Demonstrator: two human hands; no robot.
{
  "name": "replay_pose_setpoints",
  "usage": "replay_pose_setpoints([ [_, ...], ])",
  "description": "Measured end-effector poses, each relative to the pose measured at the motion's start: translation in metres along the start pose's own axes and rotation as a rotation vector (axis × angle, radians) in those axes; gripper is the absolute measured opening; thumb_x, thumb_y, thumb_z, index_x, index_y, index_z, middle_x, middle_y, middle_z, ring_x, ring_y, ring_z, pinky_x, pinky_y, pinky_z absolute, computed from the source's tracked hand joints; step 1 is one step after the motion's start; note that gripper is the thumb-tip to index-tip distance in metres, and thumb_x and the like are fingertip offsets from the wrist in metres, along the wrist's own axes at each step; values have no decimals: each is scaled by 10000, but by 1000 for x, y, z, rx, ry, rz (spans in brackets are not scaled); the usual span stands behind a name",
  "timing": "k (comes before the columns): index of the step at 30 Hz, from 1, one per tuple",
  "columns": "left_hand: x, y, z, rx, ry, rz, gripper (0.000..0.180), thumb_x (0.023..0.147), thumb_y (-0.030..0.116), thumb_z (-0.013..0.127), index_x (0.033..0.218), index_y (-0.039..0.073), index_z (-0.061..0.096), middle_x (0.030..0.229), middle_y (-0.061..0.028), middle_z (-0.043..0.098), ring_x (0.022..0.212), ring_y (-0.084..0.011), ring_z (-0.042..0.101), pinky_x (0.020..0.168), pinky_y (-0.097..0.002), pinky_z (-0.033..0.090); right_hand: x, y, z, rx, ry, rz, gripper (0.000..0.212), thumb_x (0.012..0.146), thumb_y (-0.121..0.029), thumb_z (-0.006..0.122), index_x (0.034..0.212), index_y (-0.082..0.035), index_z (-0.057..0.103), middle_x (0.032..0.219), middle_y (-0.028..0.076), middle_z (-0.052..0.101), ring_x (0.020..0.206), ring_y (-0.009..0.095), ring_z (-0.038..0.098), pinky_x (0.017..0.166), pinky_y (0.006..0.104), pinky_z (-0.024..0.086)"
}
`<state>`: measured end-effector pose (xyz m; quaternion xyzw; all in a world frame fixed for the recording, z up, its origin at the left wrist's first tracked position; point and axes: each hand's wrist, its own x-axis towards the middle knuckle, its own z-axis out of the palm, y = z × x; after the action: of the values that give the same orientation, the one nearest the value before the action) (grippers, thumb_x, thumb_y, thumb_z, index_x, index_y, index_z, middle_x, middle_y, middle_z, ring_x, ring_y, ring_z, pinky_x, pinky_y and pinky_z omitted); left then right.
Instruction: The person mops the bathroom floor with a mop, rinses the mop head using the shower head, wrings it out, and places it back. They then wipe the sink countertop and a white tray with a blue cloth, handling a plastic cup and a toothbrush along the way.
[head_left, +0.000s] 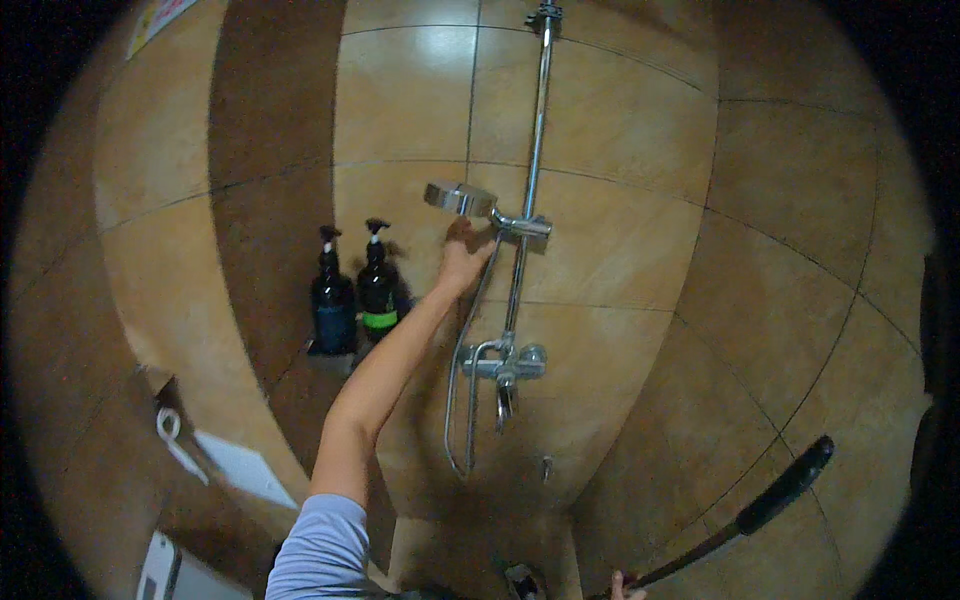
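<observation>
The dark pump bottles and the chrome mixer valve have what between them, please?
In the head view, the left forearm crosses there, then the metal shower hose nearer the valve.

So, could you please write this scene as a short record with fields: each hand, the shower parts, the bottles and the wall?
Left hand: raised just under the shower head; grip unclear
Right hand: at the lower edge, around a dark stick with a thick black end
Pipe: upright, metal, bearing the shower head
Tap: below the shower head
Hose: hanging in a loop
Bottles: two, dark, pump tops, side by side
Wall: tan tiles
</observation>
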<state>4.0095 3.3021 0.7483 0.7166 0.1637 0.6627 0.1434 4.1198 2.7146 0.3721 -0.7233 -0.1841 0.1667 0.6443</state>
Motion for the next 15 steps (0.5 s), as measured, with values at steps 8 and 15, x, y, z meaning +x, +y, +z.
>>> replay_pose_setpoints([
  [8,98,-11,45,-58,-82,88,325,851,317,626,830,-7,595,739,-130,644,704,-258,624,643,-383,483,-46,-72,49,81,106,216,623,805,-307,719,1290,3,479,1230,172,544,1136,309,517,907,423,441],
  [15,185,95,25,-56,-30,208,330,837,305,623,844,-14,539,699,-220,607,632,-331,613,569,-430,476,-38,-66,23,316,-1005,361,601,788,-307,729,1228,49,524,1156,214,585,1122,328,531,905,424,441],
])
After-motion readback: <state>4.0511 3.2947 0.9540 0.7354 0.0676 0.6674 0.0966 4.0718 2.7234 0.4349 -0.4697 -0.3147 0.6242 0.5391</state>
